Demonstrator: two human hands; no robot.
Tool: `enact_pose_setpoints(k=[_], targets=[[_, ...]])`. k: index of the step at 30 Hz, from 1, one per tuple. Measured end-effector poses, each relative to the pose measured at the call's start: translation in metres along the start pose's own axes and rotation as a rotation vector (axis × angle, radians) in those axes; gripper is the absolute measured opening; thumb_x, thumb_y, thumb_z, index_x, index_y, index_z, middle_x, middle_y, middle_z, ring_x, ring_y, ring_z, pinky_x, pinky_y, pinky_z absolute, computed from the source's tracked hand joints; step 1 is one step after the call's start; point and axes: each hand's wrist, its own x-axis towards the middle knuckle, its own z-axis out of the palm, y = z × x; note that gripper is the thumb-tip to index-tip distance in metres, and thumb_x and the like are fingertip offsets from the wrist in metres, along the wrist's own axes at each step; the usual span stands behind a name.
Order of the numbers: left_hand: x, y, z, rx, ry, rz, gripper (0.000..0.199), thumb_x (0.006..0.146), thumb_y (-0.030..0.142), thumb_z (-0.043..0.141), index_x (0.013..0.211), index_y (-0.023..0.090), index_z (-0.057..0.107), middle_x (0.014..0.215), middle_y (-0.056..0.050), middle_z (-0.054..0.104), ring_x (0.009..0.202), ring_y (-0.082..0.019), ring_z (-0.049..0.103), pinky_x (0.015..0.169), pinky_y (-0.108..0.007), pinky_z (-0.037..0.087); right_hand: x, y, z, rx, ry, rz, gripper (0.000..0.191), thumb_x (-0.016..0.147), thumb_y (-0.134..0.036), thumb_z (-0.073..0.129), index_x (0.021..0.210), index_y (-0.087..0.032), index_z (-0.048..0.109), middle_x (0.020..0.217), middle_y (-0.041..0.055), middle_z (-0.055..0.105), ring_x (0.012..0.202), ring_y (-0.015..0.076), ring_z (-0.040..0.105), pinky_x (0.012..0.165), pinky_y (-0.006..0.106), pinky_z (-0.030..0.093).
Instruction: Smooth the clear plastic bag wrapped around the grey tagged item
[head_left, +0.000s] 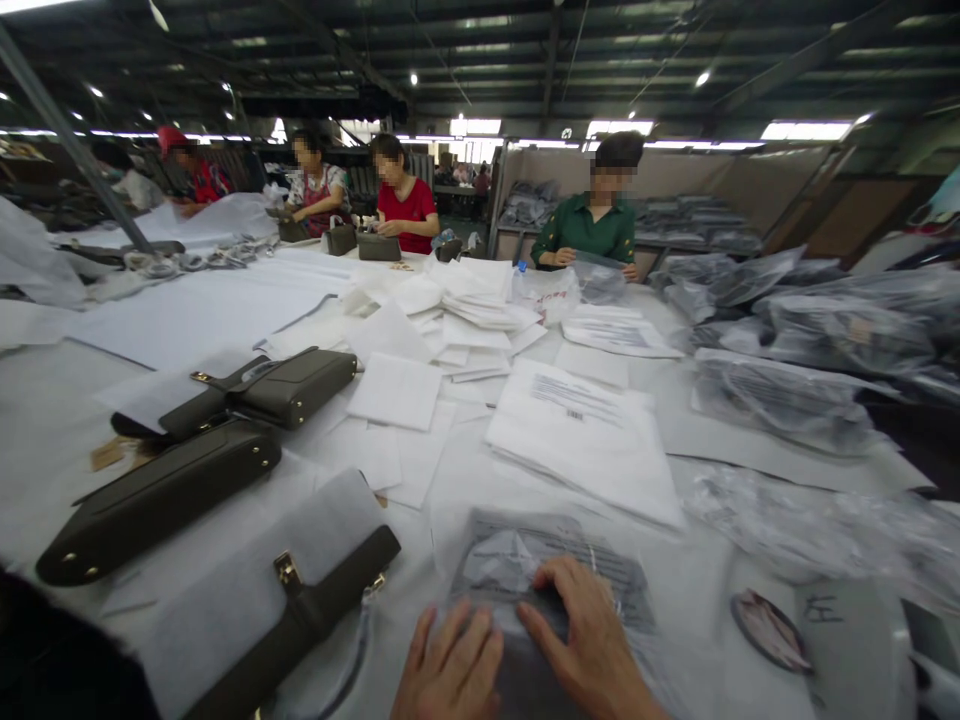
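Note:
In front of me lies a clear plastic bag (517, 540) with printed text and something dark inside it. My left hand (454, 665) rests flat on its near left part, fingers stretched out. On the right side of the bag, my right hand (581, 630) presses down with thumb and fingers spread. To the left lies a dark olive handbag (315, 620) with a gold clasp and a white sheet over it. Behind it are another olive handbag (172, 490) and a third handbag (300, 385). Beyond the plastic bag is a stack of printed white bags (585, 430).
Loose white sheets (450, 330) are heaped mid-table. Bagged goods (840, 320) pile up at the right, near crumpled clear plastic (810, 520) and a grey board (855, 640) with a written character. Across the table a person in green (600, 230) handles a plastic bag; several others work at the left.

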Motion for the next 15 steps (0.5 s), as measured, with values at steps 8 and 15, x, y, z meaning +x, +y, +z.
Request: enact_pose_setpoints(k=[8, 15], targets=[[0.002, -0.025, 0.012, 0.135, -0.193, 0.235, 0.062, 0.089, 0.004, 0.046, 0.148, 0.022, 0.037, 0.136, -0.007, 0.064, 0.132, -0.024, 0.053, 0.102, -0.037, 0.054, -0.019, 0.010, -0.044, 0.164, 0.114, 0.133, 0.025, 0.089, -0.045, 0.052, 0.100, -0.026, 0.063, 0.097, 0.0045, 0.073, 0.090, 0.0227, 0.068, 0.082, 0.037, 0.055], [-0.018, -0.028, 0.044, -0.097, 0.071, 0.091, 0.059, 0.095, 0.006, 0.040, 0.144, 0.038, 0.041, 0.115, 0.000, 0.074, 0.132, -0.012, 0.052, 0.114, -0.023, 0.037, -0.162, 0.122, -0.161, 0.060, 0.991, 0.933, 0.068, 0.070, -0.074, 0.051, 0.105, -0.018, 0.067, 0.106, 0.0151, 0.075, 0.109, 0.0375, 0.064, 0.101, 0.052, 0.046]])
